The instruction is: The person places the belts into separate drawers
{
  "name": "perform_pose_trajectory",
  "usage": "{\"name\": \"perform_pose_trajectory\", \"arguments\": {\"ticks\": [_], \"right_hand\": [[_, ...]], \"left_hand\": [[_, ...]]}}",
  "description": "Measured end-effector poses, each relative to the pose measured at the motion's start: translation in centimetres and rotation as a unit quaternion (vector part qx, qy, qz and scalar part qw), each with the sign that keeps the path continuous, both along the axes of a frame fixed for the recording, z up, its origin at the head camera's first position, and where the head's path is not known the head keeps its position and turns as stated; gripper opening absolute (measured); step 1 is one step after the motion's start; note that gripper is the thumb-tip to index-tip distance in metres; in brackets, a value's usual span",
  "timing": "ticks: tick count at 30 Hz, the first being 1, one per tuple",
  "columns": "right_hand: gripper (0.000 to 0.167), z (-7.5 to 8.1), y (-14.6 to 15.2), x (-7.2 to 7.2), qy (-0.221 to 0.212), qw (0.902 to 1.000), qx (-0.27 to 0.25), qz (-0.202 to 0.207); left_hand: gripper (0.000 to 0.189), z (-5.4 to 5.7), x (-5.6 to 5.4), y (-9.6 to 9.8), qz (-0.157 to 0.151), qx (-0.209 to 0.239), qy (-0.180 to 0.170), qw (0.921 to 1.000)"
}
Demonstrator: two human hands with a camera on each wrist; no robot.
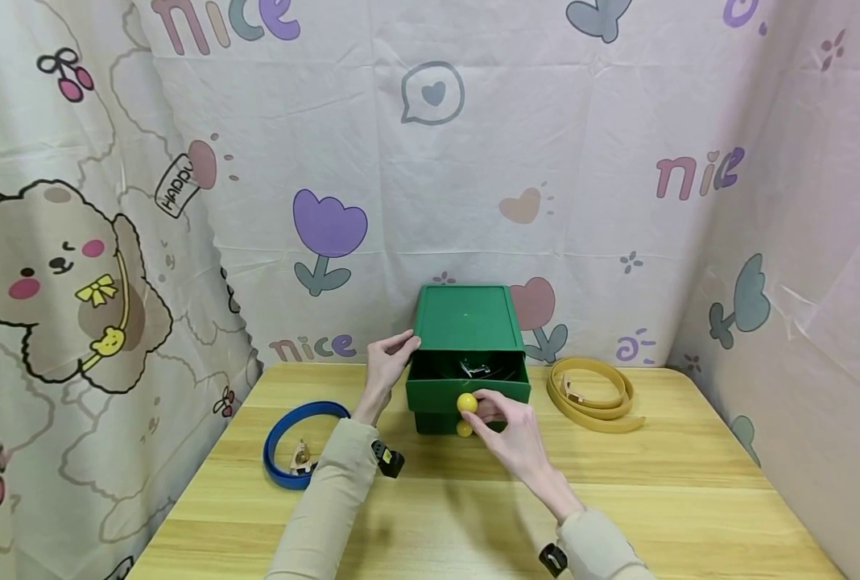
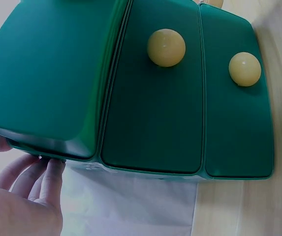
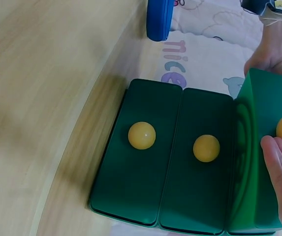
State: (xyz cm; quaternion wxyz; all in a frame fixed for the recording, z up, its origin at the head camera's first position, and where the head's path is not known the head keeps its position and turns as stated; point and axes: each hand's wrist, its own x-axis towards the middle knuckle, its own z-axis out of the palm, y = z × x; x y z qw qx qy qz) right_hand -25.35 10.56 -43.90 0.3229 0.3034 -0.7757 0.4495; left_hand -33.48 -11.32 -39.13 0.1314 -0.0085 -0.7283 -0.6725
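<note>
A green drawer cabinet [image 1: 466, 318] with yellow ball knobs stands at the back of the table. Its top drawer [image 1: 430, 396] is pulled partly out; the lower drawers [image 2: 153, 113] are closed. My right hand [image 1: 510, 427] pinches the top drawer's yellow knob [image 1: 467, 403] between thumb and fingers. At the upper left front edge of the cabinet, my left hand [image 1: 385, 366] grips the side. Inside the open drawer lies something dark with a shiny metal buckle-like part [image 1: 476, 369], mostly in shadow.
A coiled blue belt [image 1: 276, 451] with a gold-coloured buckle lies left of the cabinet, close to my left forearm. To the right lies a coiled yellow belt [image 1: 604, 415]. A printed curtain [image 1: 430, 177] hangs behind the wooden table [image 1: 647, 499].
</note>
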Motion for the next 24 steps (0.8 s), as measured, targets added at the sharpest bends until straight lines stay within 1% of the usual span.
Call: {"name": "perform_pose_trajectory", "arguments": {"ticks": [6,18,24], "right_hand": [[0.026,-0.1,-0.1,-0.4,-0.010,0.9999,-0.007,-0.006],[0.024,0.2,-0.3,-0.9,-0.045,0.9986,-0.026,-0.008],[0.024,0.1,-0.3,-1.4,-0.049,0.9982,-0.032,-0.009]], "left_hand": [[0.036,-0.1,-0.1,0.0,-0.002,-0.002,-0.001,1.0000],[0.034,0.0,0.1,0.0,-0.003,0.003,-0.004,1.0000],[0.036,0.0,0.0,0.0,-0.007,0.005,-0.004,1.0000]]}}
